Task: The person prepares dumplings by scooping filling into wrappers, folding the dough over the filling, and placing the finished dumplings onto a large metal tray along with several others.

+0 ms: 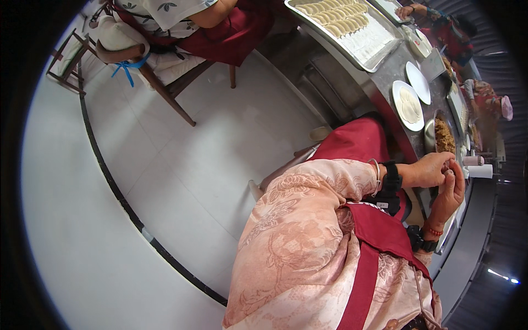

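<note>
My left hand (431, 170), below a silver bangle and a black wrist strap, meets my right hand (447, 204) at the fingertips. The right wrist carries a red bead bracelet and a black strap. The fingers of both hands are curled together, and whatever lies between them is hidden. Just beyond them stands a metal bowl (429, 138) of brown crumbly filling (444, 134). Beside it, a white plate (398, 90) bears pale round dough wrappers (410, 106), which overlap each other.
A second white plate (418, 82) adjoins the first on the steel table (385, 82). Farther along, rows of folded dumplings (336, 17) lie in a floured metal tray (373, 66). One person sits by a wooden chair (123, 53); other people (447, 37) work across the table.
</note>
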Demonstrator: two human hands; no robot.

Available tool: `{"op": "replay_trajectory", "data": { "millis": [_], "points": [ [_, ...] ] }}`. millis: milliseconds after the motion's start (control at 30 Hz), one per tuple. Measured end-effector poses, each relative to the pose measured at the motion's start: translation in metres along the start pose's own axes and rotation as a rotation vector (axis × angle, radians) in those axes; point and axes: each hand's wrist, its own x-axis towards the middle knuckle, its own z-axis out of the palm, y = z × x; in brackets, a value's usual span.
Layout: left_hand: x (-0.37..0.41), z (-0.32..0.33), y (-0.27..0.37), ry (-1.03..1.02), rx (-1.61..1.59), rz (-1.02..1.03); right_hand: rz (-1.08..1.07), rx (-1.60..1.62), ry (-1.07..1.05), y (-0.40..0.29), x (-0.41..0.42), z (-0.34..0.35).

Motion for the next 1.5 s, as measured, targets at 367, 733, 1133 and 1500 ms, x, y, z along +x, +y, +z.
{"op": "replay_trajectory", "data": {
  "millis": [367, 733, 1133, 1500],
  "points": [
    [-0.001, 0.001, -0.009, 0.035, -0.019, 0.018, -0.112, -0.129, -0.055, 0.004, 0.002, -0.006],
    [-0.008, -0.001, 0.012, -0.004, 0.023, -0.147, -0.020, -0.113, 0.041, -0.009, -0.002, 0.001],
    [-0.009, -0.002, 0.013, -0.117, -0.355, -0.260, 0.050, -0.128, 0.064, -0.010, -0.004, 0.001],
    [-0.011, -0.003, 0.019, -0.044, -0.621, -0.580, -0.102, -0.205, 0.036, 0.003, -0.003, 0.002]
  ]
}}
